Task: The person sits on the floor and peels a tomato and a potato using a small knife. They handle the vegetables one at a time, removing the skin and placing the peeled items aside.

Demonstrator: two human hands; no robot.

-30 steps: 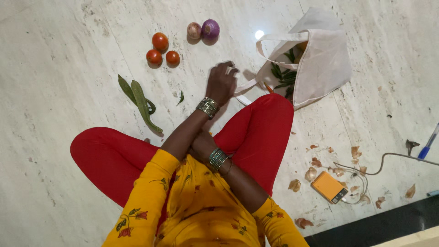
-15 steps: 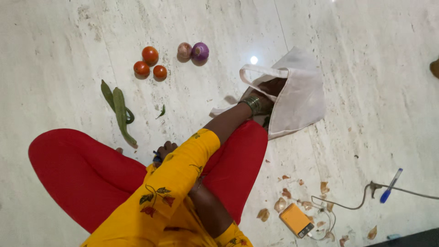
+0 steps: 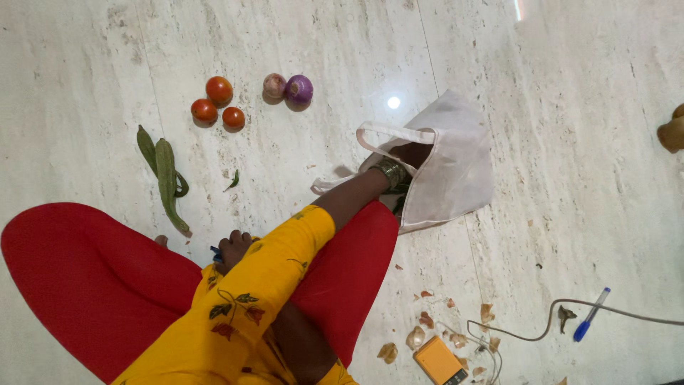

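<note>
My left hand is inside the mouth of a white cloth bag lying on the marble floor. Only the wrist with metal bangles shows at the opening, so its fingers are hidden. Some green leaves show at the bag's lower edge. My right hand crosses under the left arm and rests with curled fingers by my red-clad knee. A small blue bit shows at its fingers; whether it is held is unclear.
Three tomatoes, two onions and long green gourds lie on the floor ahead left. Onion peels, an orange device with a cable and a blue pen lie at the right.
My left hand has moved from the floor by the bag handle into the bag. My right hand has come out beside the knee. The view has shifted right.
</note>
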